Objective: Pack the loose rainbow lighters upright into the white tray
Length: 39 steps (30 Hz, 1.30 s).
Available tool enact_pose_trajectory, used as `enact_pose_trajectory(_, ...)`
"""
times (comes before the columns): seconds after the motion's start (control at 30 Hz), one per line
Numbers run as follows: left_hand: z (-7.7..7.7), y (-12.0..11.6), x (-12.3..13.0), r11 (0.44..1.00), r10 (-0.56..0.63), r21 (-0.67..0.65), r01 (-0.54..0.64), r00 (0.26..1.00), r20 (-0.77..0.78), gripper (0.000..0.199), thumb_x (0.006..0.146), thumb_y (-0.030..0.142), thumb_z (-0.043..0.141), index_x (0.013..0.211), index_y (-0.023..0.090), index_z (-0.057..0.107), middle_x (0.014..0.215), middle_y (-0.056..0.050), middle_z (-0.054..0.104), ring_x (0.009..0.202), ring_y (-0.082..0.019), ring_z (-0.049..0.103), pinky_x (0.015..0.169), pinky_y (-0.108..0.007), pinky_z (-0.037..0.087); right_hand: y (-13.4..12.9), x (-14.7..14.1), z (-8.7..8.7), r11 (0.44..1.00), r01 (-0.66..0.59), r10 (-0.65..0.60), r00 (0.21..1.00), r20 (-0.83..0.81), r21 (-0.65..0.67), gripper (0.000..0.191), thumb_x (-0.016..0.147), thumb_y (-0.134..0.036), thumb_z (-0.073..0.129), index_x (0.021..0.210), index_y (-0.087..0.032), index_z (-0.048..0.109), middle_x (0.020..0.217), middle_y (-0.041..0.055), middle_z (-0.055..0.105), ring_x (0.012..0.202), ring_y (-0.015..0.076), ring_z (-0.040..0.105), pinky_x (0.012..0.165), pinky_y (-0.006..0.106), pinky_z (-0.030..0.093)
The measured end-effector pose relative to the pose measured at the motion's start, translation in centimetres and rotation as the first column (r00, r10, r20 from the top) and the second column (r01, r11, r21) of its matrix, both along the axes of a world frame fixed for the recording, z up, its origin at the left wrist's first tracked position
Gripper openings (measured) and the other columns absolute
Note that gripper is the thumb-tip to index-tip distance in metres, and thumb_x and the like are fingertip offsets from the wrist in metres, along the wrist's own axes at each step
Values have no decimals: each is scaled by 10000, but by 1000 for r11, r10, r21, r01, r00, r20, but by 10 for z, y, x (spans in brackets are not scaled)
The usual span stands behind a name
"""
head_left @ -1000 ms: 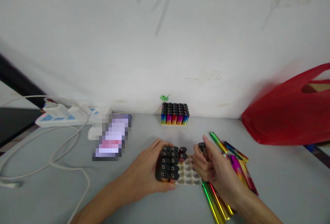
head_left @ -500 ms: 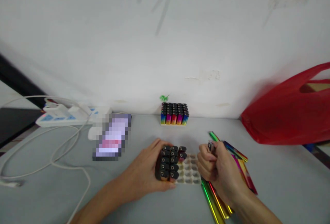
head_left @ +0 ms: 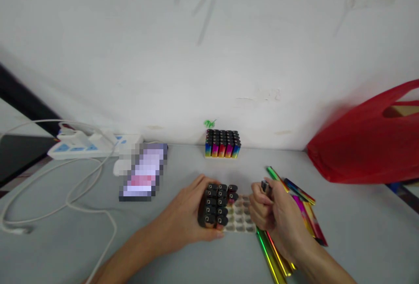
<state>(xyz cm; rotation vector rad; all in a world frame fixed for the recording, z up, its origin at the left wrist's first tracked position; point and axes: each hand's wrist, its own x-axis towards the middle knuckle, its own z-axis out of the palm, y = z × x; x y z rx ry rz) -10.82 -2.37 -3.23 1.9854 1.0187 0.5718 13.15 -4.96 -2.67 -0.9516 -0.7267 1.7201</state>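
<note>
My left hand [head_left: 186,214] is wrapped round the left side of a white tray [head_left: 239,223] and the black-topped lighters [head_left: 216,205] standing in it. Two full columns and part of a third are filled; the tray's right side shows bare pockets. Just right of the tray, my right hand [head_left: 271,210] is closed round a lighter [head_left: 266,186], whose dark metal top pokes out above the fingers. Shiny coloured lighter sleeves [head_left: 271,253] lie under and beside my right hand, with more [head_left: 309,216] to its right.
A full block of rainbow lighters [head_left: 222,144] stands by the wall. To the left are a phone [head_left: 144,172], a power strip [head_left: 94,144] and white cables [head_left: 67,205]. A red bag [head_left: 366,144] sits at the right.
The lighter top in my right hand has shifted slightly left and its tilt has changed. My left hand keeps its hold on the tray and lighters.
</note>
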Motion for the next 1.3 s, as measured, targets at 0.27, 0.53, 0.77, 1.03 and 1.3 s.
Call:
enact_pose_trajectory(0.27,-1,1,-1,1000,-15,10,15,1000,8,707,724,234,1010,1302,289,607,1252,-15,649,1149,-292,677,964,-402,535,-1,-2,3,992,-33,16,990,139,123,528,1062,-719,604,849,-244,510,651,-98,366,502,88,188,453,227,188)
enact_pose_trajectory(0.53,-2,0,-1,1000,-6,7,6,1000,7,703,725,234,1010,1292,286,597,1242,-16,648,1127,-292,674,939,-400,524,-4,13,18,882,-241,-28,831,556,405,231,1047,-481,767,1011,-256,808,929,-2,625,881,175,582,805,307,463)
enact_pose_trajectory(0.77,-4,0,-2,1000,-7,-1,7,1000,13,729,714,191,1003,1313,299,602,1266,-6,645,1159,-286,676,961,-398,531,0,17,16,828,-392,20,735,678,401,175,963,-362,864,1129,-314,890,856,-3,708,805,177,641,747,320,488)
enact_pose_trajectory(1.03,-2,1,-2,1000,-17,13,17,1000,12,713,724,231,1017,1303,287,603,1257,-12,646,1154,-289,673,964,-396,533,-1,20,12,771,-400,-135,658,741,495,101,1002,-304,811,1098,-285,838,839,-25,680,780,157,641,732,294,501)
enact_pose_trajectory(1.3,-3,0,-1,1000,2,12,-2,1000,1,722,708,217,1015,1306,282,616,1259,-19,664,1148,-295,680,974,-396,537,-4,20,13,780,-391,-130,663,737,489,132,1012,-312,808,1140,-298,783,863,-43,679,802,149,656,749,280,519)
